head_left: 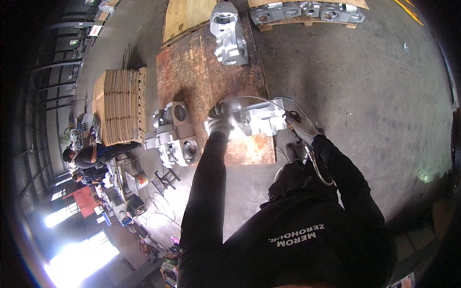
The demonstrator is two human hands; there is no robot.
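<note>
A silver-grey metal casting (261, 117) with round openings lies on the worn, rust-stained table (211, 62). My left hand (220, 121), in a pale glove, curls its fingers over the casting's left end. At the right end is my right hand (302, 126), also gloved, closed round a small dark hand tool (291, 116). A hose (314, 165) with a metal fitting hangs below this hand. One thin curved line, a tube or wire, arches over the casting; where it starts is unclear. Bright glare washes out part of the casting.
Further castings (177, 134) stand to the left, and another casting (230, 36) lies at the table's far end. Beyond are a pallet of castings (307, 13) and a plywood sheet (187, 17). Stacked cardboard (120, 106), a step stool (165, 180) and people (89, 156) are leftward.
</note>
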